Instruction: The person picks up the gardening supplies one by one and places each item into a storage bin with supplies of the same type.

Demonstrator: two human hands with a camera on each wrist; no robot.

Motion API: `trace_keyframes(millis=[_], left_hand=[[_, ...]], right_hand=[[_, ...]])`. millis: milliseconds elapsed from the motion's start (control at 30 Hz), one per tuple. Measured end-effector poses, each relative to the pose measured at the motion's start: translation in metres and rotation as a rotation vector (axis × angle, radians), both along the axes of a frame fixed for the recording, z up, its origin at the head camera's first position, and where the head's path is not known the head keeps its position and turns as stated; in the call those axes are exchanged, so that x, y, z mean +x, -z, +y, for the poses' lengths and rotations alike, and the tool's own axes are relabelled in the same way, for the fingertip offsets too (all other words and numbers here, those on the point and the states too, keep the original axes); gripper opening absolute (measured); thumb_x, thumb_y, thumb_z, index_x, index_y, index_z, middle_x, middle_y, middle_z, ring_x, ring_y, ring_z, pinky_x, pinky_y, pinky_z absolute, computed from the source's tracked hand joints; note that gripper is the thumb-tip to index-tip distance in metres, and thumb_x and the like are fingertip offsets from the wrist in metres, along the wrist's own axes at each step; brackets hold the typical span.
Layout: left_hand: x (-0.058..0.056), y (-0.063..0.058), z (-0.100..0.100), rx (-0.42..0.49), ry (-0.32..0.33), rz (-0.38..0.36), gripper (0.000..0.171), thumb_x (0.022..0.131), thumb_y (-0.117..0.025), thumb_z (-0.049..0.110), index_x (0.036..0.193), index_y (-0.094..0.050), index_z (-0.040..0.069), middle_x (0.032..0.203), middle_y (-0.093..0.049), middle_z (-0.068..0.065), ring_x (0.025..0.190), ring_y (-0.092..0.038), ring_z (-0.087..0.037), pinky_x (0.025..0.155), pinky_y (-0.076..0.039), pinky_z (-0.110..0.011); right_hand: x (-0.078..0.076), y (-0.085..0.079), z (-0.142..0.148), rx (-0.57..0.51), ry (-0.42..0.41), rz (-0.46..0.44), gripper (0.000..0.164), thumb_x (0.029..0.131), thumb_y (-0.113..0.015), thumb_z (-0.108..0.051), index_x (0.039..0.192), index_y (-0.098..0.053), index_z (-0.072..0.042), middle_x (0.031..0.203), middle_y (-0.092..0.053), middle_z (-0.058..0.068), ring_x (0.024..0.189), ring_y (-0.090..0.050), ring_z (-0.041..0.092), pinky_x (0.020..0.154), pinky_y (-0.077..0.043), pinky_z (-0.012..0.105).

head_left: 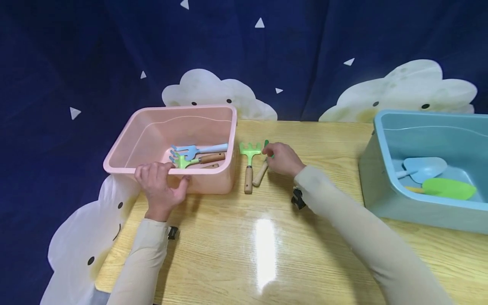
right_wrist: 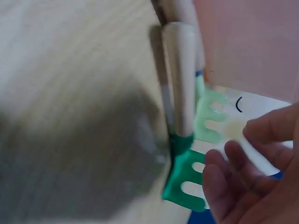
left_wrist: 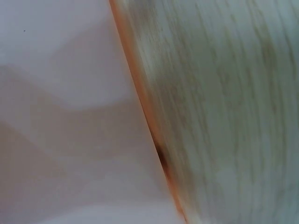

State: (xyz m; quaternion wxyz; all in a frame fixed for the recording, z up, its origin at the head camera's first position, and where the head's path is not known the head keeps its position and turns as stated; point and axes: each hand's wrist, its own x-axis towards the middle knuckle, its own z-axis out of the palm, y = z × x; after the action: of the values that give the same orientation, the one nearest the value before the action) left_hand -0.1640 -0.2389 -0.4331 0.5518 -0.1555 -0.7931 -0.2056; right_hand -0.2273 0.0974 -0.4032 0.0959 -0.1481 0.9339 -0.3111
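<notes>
My left hand (head_left: 158, 186) grips the near rim of a pink bin (head_left: 213, 183), fingers over the edge and thumb outside. Inside that bin lie a blue hand rake (head_left: 190, 151), a light green hand rake (head_left: 184, 162) and another wooden handle. Beside the bin a light green rake (head_left: 248, 169) with a wooden handle rests on the table. Just right of it is a dark green rake (right_wrist: 180, 179) with a pale handle. My right hand (head_left: 283, 159) is at this rake's head; in the right wrist view its fingers are half bent, with thumb and fingertips apart.
A blue bin (head_left: 396, 207) stands at the right, holding a light blue shovel (head_left: 428, 168) and a green shovel (head_left: 450, 188). The wooden table (head_left: 228, 250) meets a dark blue curtain (head_left: 297, 51) with white clouds behind. The left wrist view shows mostly bin wall and table.
</notes>
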Motion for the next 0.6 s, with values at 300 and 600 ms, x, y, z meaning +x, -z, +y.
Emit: trace_keyframes(millis=[300, 600], left_hand=[[0.0, 0.0, 0.0, -0.005, -0.002, 0.004, 0.045, 0.075, -0.063, 0.045, 0.085, -0.062, 0.001, 0.071, -0.052, -0.014, 0.076, -0.043, -0.037, 0.086, -0.026, -0.052], [0.0, 0.0, 0.0, 0.002, -0.013, 0.023, 0.044, 0.075, -0.062, 0.045, 0.084, -0.061, 0.002, 0.07, -0.051, -0.014, 0.074, -0.042, -0.037, 0.086, -0.027, -0.052]], right_hand=[[0.012, 0.027, -0.002, 0.047, 0.181, -0.183, 0.03, 0.098, -0.051, -0.028, 0.11, -0.068, -0.008, 0.079, -0.073, 0.006, 0.071, -0.06, 0.02, 0.062, -0.045, 0.03], [0.015, 0.037, -0.018, 0.042, 0.323, -0.232, 0.04, 0.092, -0.055, -0.047, 0.098, -0.058, -0.008, 0.079, -0.054, 0.006, 0.07, -0.052, 0.022, 0.056, -0.038, 0.032]])
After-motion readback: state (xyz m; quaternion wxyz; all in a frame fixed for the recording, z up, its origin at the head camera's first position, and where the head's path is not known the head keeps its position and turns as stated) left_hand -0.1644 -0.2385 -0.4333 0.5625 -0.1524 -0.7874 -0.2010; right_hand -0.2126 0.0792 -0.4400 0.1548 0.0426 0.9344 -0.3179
